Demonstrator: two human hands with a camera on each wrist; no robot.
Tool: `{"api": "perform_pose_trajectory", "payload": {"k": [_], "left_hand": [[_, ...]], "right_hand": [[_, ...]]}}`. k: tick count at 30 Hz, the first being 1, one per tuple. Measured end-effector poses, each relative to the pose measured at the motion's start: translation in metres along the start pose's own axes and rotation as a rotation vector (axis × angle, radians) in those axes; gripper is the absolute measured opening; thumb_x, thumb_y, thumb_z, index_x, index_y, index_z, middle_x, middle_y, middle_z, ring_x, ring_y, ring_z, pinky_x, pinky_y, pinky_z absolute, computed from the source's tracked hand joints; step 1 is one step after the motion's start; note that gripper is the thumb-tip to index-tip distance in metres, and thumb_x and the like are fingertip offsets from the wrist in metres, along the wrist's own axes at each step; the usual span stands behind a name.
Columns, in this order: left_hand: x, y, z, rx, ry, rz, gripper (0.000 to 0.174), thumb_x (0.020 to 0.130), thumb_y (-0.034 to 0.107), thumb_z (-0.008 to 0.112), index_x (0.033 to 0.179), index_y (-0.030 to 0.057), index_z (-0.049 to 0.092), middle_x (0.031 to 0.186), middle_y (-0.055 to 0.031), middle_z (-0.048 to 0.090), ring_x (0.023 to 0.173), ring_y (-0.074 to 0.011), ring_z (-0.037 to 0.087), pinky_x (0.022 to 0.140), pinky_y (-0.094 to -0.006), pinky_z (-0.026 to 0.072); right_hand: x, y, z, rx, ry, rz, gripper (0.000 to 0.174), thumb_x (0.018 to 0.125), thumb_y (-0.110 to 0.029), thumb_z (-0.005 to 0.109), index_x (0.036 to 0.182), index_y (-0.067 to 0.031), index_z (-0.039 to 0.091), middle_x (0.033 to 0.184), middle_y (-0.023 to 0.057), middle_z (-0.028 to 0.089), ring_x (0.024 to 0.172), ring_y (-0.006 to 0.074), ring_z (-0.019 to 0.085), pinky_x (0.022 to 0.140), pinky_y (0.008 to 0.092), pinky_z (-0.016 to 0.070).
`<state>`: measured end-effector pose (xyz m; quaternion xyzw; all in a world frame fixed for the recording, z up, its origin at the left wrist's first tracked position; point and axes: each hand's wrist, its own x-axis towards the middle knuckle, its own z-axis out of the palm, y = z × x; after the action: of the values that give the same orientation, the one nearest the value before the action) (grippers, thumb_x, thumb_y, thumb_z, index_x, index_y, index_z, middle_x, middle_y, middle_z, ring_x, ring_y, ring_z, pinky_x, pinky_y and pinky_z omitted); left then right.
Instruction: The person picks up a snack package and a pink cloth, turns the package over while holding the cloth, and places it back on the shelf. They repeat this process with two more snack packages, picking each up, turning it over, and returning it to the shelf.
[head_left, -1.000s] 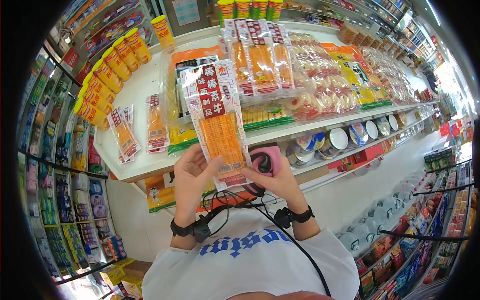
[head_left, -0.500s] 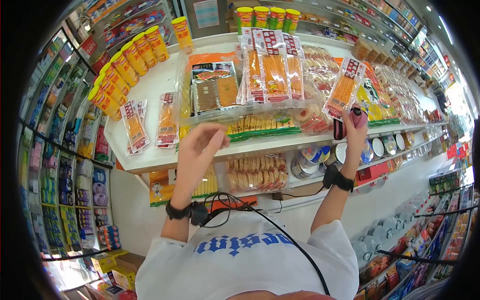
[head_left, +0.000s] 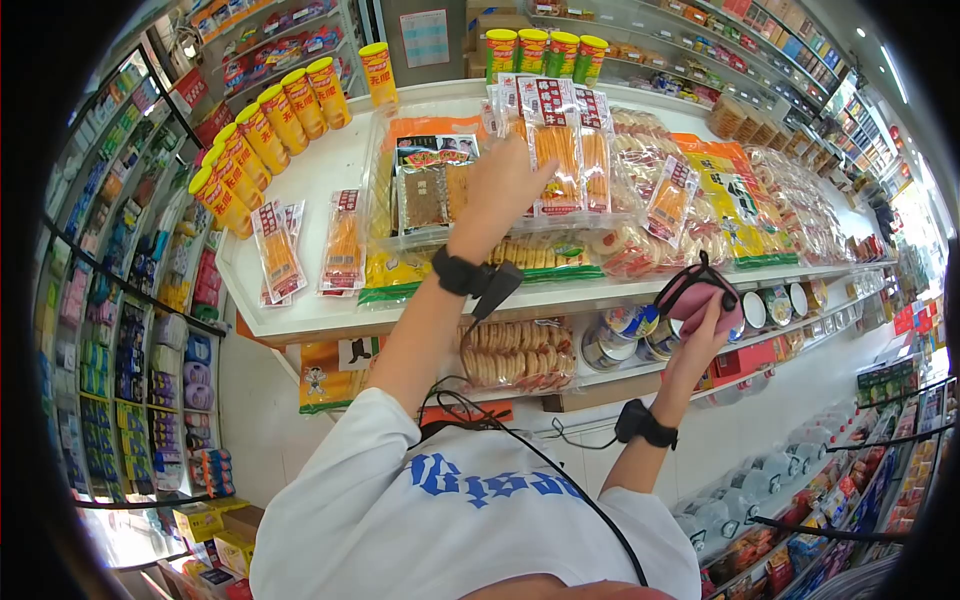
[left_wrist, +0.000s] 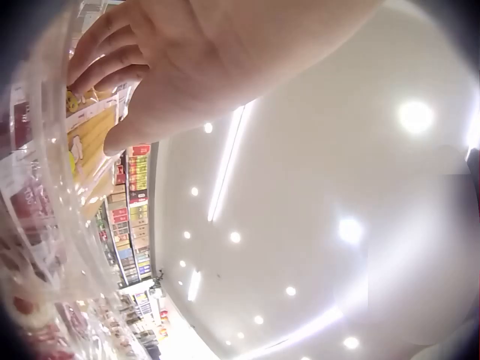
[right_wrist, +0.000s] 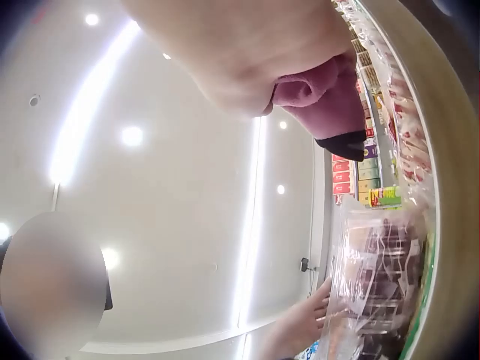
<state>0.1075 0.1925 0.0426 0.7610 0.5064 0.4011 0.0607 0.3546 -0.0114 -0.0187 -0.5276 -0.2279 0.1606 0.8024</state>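
Note:
In the head view my left hand (head_left: 497,190) is over the left side of a pile of clear-and-white packets of orange snack strips (head_left: 556,160) in a clear plastic tray (head_left: 430,238). Its fingers spread loosely at a packet (left_wrist: 94,142) in the left wrist view, the thumb apart from them. My right hand (head_left: 703,335) grips a folded pink cloth item (head_left: 728,318) with black trim, just off the shelf's front edge. One orange-strip packet (head_left: 671,200) lies apart, on bagged snacks right of the pile. A dark snack pack (head_left: 425,185) lies left of it.
Yellow canisters (head_left: 283,118) line the shelf's left side; green and red ones (head_left: 546,55) stand behind the pile. More strip packets (head_left: 343,240) lie at the front left. Tins (head_left: 615,335) sit on the level below. Cables (head_left: 455,410) hang before my shirt.
The packet that both hands held went right in my right hand and now lies on the bagged snacks. My right hand has drawn back with the pink item; my left has reached up to the pile.

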Motion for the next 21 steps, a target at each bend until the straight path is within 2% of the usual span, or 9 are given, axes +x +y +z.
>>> {"api": "perform_pose_trajectory", "payload": {"k": [1,4,7,11,12,15,17,20,21], "left_hand": [[0.003,0.002,0.005,-0.026,0.048,0.000,0.048,0.082,0.044,0.072,0.078,-0.0017,0.059,0.079,-0.0216,0.063,0.069,-0.0383,0.060,0.063,-0.0441,0.0475],[0.005,0.007,0.008,-0.038,-0.133,-0.067,0.045,0.083,0.038,0.073,0.083,-0.0028,0.056,0.077,-0.0201,0.061,0.069,-0.0372,0.061,0.063,-0.0437,0.0469],[0.000,0.001,0.011,-0.238,0.019,0.072,0.038,0.086,0.029,0.073,0.089,-0.0031,0.054,0.075,-0.0153,0.061,0.073,-0.0295,0.065,0.065,-0.0392,0.0494],[-0.018,0.019,-0.020,-0.777,0.149,-0.058,0.023,0.092,0.013,0.067,0.099,-0.0050,0.055,0.090,-0.0139,0.068,0.084,-0.0174,0.068,0.072,-0.0306,0.0522],[-0.028,0.026,-0.036,-0.927,0.153,-0.079,0.020,0.093,0.009,0.065,0.102,-0.0061,0.056,0.094,-0.0158,0.069,0.086,-0.0168,0.068,0.073,-0.0292,0.0528],[-0.063,0.033,-0.074,-1.134,0.050,-0.096,0.025,0.095,0.005,0.062,0.115,-0.0079,0.055,0.108,-0.0154,0.070,0.095,-0.0128,0.066,0.080,-0.0256,0.0530],[-0.085,0.033,-0.088,-1.149,-0.040,-0.121,0.028,0.095,0.006,0.062,0.119,-0.0080,0.054,0.108,-0.0143,0.070,0.094,-0.0131,0.066,0.081,-0.0260,0.0530],[-0.107,0.033,-0.099,-1.173,-0.023,-0.171,0.030,0.096,0.006,0.062,0.122,-0.0063,0.054,0.112,-0.0120,0.068,0.100,-0.0121,0.063,0.086,-0.0261,0.0506],[-0.112,0.031,-0.102,-1.172,0.004,-0.182,0.029,0.096,0.005,0.062,0.122,-0.0058,0.054,0.112,-0.0116,0.067,0.101,-0.0120,0.063,0.087,-0.0260,0.0501]], "right_hand": [[-0.011,-0.005,0.004,0.038,0.030,0.015,0.023,0.098,-0.025,0.062,0.080,-0.0164,0.052,0.060,-0.0081,0.039,0.051,0.0011,0.033,0.046,0.0227,0.0198],[-0.032,-0.007,0.005,0.070,0.131,0.095,0.021,0.099,-0.029,0.061,0.086,-0.0148,0.053,0.064,-0.0066,0.044,0.058,0.0024,0.037,0.052,0.0212,0.0260],[-0.039,0.003,-0.007,0.163,0.042,0.114,0.023,0.101,-0.032,0.057,0.088,-0.0124,0.053,0.067,-0.0039,0.047,0.064,0.0045,0.041,0.059,0.0214,0.0313],[-0.053,-0.018,0.016,0.300,0.016,0.032,0.030,0.103,-0.033,0.051,0.086,-0.0092,0.052,0.067,-0.0004,0.049,0.064,0.0087,0.043,0.063,0.0232,0.0338],[-0.059,-0.022,0.022,0.259,-0.074,-0.055,0.030,0.105,-0.032,0.048,0.090,-0.0055,0.053,0.071,0.0008,0.050,0.068,0.0110,0.045,0.066,0.0259,0.0359],[-0.084,-0.018,0.055,-0.366,-0.087,-0.462,0.027,0.104,-0.027,0.051,0.109,-0.0019,0.061,0.085,0.0017,0.048,0.074,0.0115,0.045,0.072,0.0263,0.0390],[-0.100,-0.034,0.088,-0.102,-0.246,-0.114,0.034,0.105,-0.023,0.048,0.129,-0.0001,0.056,0.096,0.0029,0.048,0.083,0.0139,0.047,0.079,0.0288,0.0418],[-0.134,-0.041,0.124,-0.101,-0.616,-0.188,0.037,0.104,-0.018,0.047,0.137,-0.0005,0.045,0.112,0.0023,0.055,0.090,0.0102,0.050,0.081,0.0239,0.0414],[-0.146,-0.042,0.130,-0.048,-0.736,-0.123,0.039,0.104,-0.017,0.048,0.138,-0.0008,0.044,0.115,0.0032,0.055,0.094,0.0105,0.051,0.084,0.0245,0.0420]]}}
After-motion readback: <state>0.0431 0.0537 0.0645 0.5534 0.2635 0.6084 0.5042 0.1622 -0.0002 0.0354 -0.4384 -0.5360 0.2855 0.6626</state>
